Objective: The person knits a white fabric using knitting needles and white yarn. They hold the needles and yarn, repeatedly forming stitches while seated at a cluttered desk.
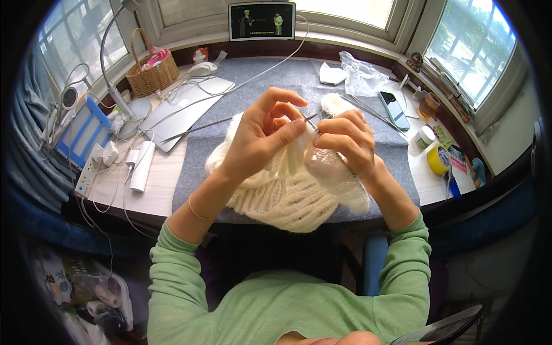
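Note:
Cream, loosely knitted fabric [284, 202] lies in folds before me, over the front edge of the desk. My left hand [269, 133] pinches near a pointed knitting needle [311, 117] at the top of the work. Opposite it, my right hand [349, 136] grips a second needle, with stitches running along the fabric's edge below my fingers. The two hands are close together, and their fingers hide part of the needles. Just behind my right hand sits a ball of cream yarn [334, 104]. A long grey needle [198, 129] sticks out left behind my left hand.
Left are a laptop [185, 108], a lamp [115, 92], a wicker basket [153, 76] and a power strip [89, 174] with cables. Right are loose needles [371, 111], a phone [393, 110], a cup [429, 105] and yellow tape [438, 160]. A tablet [261, 21] stands at the window.

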A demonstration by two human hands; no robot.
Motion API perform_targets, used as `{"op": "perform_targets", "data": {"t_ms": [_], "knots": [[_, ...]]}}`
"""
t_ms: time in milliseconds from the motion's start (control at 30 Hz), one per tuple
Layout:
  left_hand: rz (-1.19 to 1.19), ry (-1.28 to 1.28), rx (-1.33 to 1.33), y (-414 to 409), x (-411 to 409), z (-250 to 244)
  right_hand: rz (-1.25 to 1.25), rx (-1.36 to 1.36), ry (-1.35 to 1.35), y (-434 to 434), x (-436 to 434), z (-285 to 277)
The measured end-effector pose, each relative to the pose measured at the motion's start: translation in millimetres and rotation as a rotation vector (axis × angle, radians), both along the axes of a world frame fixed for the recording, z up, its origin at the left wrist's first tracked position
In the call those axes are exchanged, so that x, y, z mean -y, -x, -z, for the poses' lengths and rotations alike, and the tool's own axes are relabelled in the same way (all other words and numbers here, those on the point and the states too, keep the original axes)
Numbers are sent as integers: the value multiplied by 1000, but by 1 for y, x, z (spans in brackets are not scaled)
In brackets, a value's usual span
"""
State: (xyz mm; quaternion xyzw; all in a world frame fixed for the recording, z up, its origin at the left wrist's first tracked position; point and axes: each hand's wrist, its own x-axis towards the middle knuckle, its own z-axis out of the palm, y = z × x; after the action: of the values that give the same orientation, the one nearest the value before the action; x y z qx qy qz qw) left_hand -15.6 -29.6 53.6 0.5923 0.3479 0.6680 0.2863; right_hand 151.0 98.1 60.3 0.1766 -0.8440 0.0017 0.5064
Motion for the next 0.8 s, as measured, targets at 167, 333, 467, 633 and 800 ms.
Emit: {"op": "perform_targets", "data": {"t_ms": [167,333,467,633,800], "knots": [[-448,-630,-701,-16,8,-25,11,-24,57,-11,24,-34],[-577,-446,-777,-18,-6,-8,73,-156,244,-7,3,6],[-351,-158,-413,-18,-19,19,277,-24,186,-9,-9,13],[51,201,3,-14,-19,25,361,-6,181,-9,-1,7],[266,316,256,-14,-16,22,265,188,351,-6,-16,12]]}}
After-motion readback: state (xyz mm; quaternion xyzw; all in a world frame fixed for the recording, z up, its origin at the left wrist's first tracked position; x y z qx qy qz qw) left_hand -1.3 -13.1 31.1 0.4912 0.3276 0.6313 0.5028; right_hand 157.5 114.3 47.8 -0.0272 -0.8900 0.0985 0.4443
